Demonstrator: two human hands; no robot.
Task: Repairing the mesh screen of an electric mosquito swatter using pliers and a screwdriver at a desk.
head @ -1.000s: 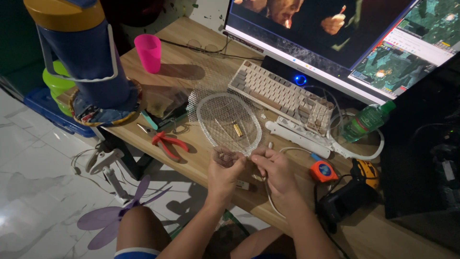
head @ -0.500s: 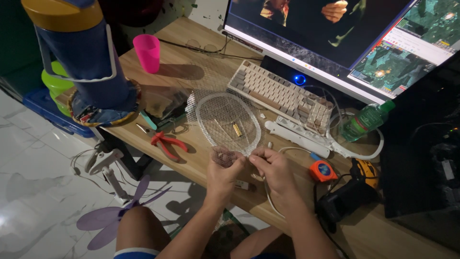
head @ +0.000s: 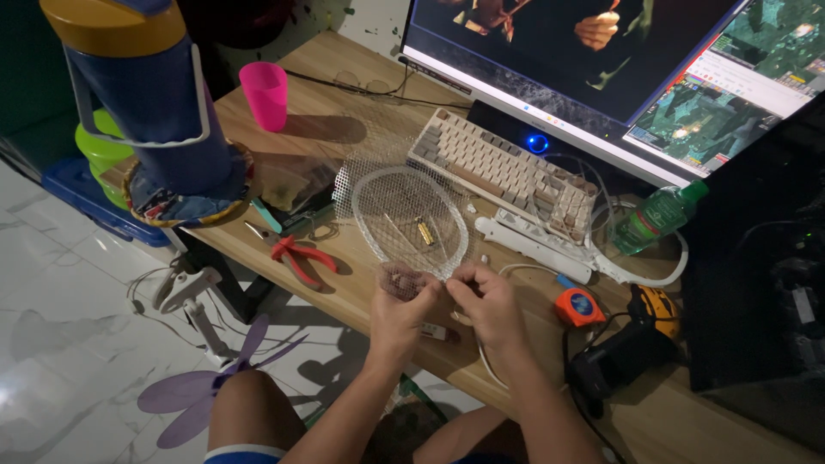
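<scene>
Left hand (head: 402, 302) and right hand (head: 488, 301) pinching the near rim of an oval wire mesh (head: 411, 221) at frame centre, over a wooden bench (head: 361, 129); red-handled pliers (head: 296, 255) lower left, beige keyboard (head: 503, 172) above, pink cup (head: 264, 94) upper left.

A wide flat monitor (head: 601, 60) stands at the back of my wooden desk (head: 344, 112), behind the keyboard (head: 507, 172); its dark screen shows a dim picture at left and a green-and-brown panel at the upper right. To its right, a green plastic bottle (head: 657, 215) with a green label lies tilted beside the white power strip (head: 533, 245).
</scene>
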